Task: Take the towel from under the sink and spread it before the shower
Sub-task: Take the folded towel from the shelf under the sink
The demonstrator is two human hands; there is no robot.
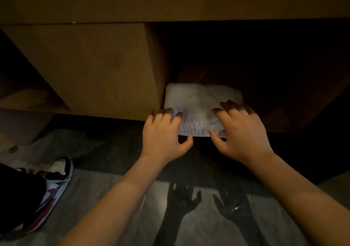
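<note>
Head view: folded white towel (198, 105) lies flat in the dark open compartment under the wooden cabinet (85, 65), its near edge at the compartment's front. Long axis not clear; roughly square as folded, edges squared to the cabinet front. Left hand (162, 137) at the towel's near left corner, fingers spread. Right hand (240, 132) on its right part, fingers spread, thumb at the near edge. Sneaker (56, 185) on the floor (198, 226), lower left.

One folded white towel (200, 105), two hands, left hand (162, 135) and right hand (240, 134), and one sneaker (55, 187).
</note>
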